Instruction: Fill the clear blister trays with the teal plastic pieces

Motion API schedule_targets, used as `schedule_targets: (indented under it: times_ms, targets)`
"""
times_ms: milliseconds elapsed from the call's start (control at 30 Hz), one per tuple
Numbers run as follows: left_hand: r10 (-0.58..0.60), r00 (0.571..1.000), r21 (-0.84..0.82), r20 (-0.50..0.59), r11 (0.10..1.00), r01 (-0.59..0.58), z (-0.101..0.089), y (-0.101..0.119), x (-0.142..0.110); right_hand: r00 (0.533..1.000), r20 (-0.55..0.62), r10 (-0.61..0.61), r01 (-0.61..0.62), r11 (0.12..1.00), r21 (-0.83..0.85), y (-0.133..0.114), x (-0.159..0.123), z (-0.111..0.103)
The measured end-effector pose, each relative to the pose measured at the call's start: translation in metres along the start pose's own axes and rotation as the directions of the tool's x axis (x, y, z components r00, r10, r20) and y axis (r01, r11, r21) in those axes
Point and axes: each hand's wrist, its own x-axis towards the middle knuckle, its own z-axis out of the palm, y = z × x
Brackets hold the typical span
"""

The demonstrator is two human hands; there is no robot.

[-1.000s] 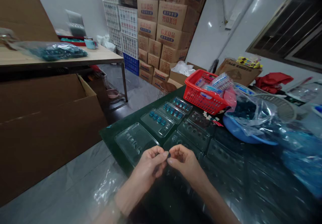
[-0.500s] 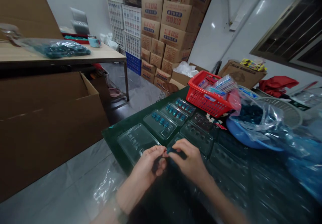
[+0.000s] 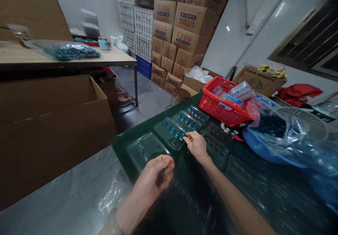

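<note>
Teal piece [image 3: 182, 137] pinched, the right hand [image 3: 197, 146] has reached away to the clear plastic tray [image 3: 165, 134], extending its row, while the left hand's [image 3: 155, 171] narrow curl hides any contents.

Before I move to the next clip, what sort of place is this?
Probably a small packing workshop: cardboard cartons stacked, white crates piled beside them, and clear trays, some holding blue pieces, on a green table.

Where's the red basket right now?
In the head view, the red basket stands right of centre on the green table, beyond the right hand, with the farthest clear tray to its left and the blue basin to its right.
</note>
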Motion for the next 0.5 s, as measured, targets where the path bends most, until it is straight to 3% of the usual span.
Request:
schedule_targets:
  times_ms: [333,500]
  targets:
    - [-0.054,0.999,-0.102,0.005,0.993,0.054,-0.002,-0.006,0.005,0.996,0.084,-0.043,0.060,0.976,-0.208,-0.020,0.007,-0.004]
    - [-0.154,0.984,-0.312,-0.090,0.943,0.119,0.001,-0.001,0.009,0.994,0.090,-0.069,0.088,0.970,-0.226,-0.026,0.004,-0.009]
